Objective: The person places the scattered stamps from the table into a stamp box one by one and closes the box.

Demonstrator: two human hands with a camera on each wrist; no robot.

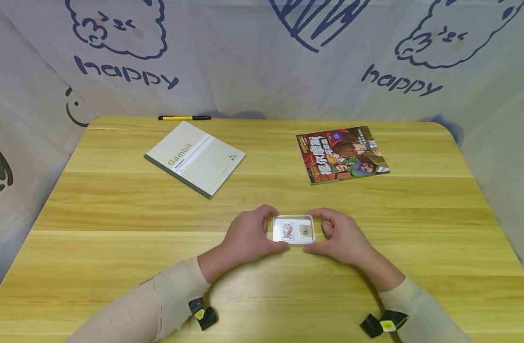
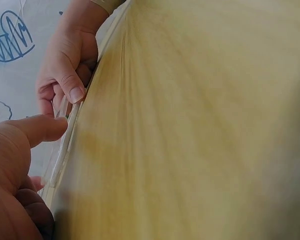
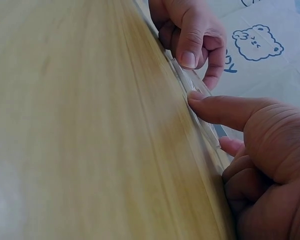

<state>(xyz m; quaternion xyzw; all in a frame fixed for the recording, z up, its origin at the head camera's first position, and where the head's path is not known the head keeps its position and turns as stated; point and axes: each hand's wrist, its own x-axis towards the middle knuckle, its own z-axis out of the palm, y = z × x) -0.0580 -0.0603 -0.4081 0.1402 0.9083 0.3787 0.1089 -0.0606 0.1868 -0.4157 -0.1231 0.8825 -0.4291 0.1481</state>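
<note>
A small clear plastic case with a white insert and two little pictures inside lies flat at the middle of the wooden table. My left hand grips its left end, thumb on the near edge and forefinger at the far corner. At the right end my right hand pinches it the same way. From the side, in the left wrist view, the case is a thin clear slab low over the tabletop. Whether it touches the table there cannot be told. In the right wrist view both thumbs press its near edge.
A pale notebook lies at the back left, with a yellow and black pen behind it at the table's far edge. At the back right is a colourful comic-style book. White cloth with drawings hangs behind the table.
</note>
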